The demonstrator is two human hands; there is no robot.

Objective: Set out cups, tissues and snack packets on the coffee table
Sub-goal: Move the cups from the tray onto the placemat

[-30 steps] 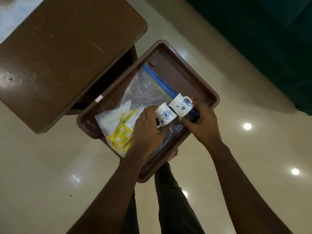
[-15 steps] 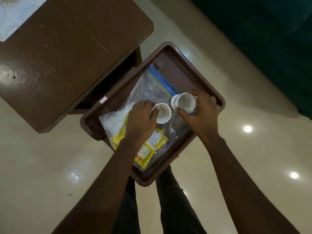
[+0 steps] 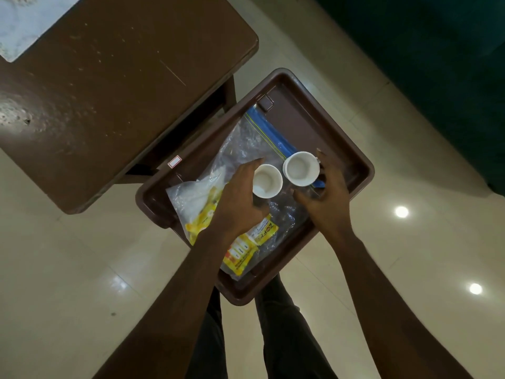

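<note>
Two white cups stand upright, mouths up, on a clear zip bag [image 3: 246, 149] lying in a brown tray [image 3: 352, 162]. My left hand [image 3: 235, 203] curls around the left side of the left cup [image 3: 266, 181]. My right hand [image 3: 328, 198] wraps the right cup [image 3: 300, 168] from the right, thumb just below it. The bag has a blue seal strip and holds yellow snack packets [image 3: 246, 247] and white tissues [image 3: 194, 192]; my left hand covers part of them.
The brown coffee table [image 3: 109, 91] stands at the upper left, its corner close to the tray's far-left rim. A white sheet [image 3: 24, 20] lies at its far corner. Glossy tiled floor [image 3: 68, 269] surrounds everything. My legs are under the tray; a dark sofa [image 3: 437, 64] is at right.
The cups were tilted on their sides a second ago; both hands turned them upright and set them on the bag. The yellow packets under my left hand have come into view.
</note>
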